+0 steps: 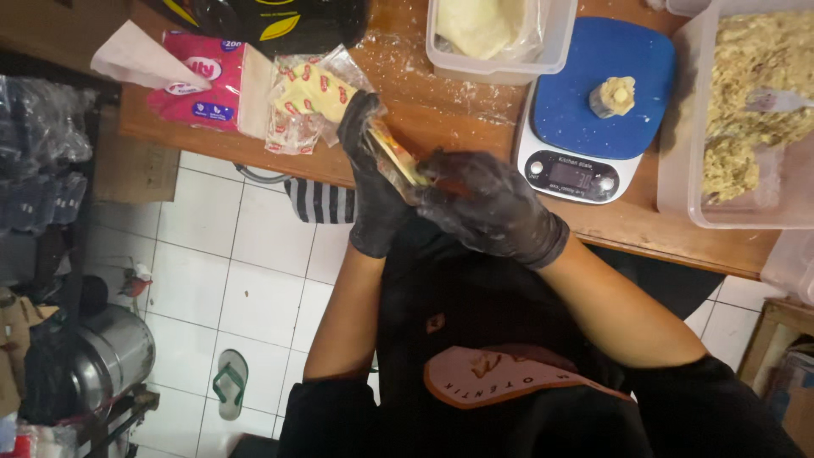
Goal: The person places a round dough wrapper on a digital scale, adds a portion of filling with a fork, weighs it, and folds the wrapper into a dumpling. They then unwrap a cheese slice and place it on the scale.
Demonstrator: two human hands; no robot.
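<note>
A thin yellow packet [398, 157] is gripped between two black-gloved hands just in front of the edge of a wooden bench [441, 110]. The left hand [373, 178] is wrapped around the packet from behind, its fingers curled over the upper end, while the right hand [492, 208] is closed against the lower end; what exactly lies inside the packet cannot be made out, as it is seen almost edge-on.

The remaining items are placed here relative to a blue kitchen scale [593, 110], which is set on the bench just beyond the right hand. On the scale's platform a small pale lump of food [614, 95] is seen standing upright. A clear plastic tub [746, 119] filled with a crumbly yellowish mixture is set just to the right of the scale, with a clear plastic spoon [776, 100] resting in it. Behind and to the left of the scale, a second clear container [496, 38] holding a pale bag is seen. Well to the left of the scale, a heap of clear bags with yellow and red packets [305, 97] is spread on the bench, touching a pink tissue pack [199, 80] from which a white tissue is pulled up. Below the bench, far to the left of the scale, a white tiled floor [212, 280], a green sandal [229, 382] and a metal pot [110, 352] are visible.
</note>
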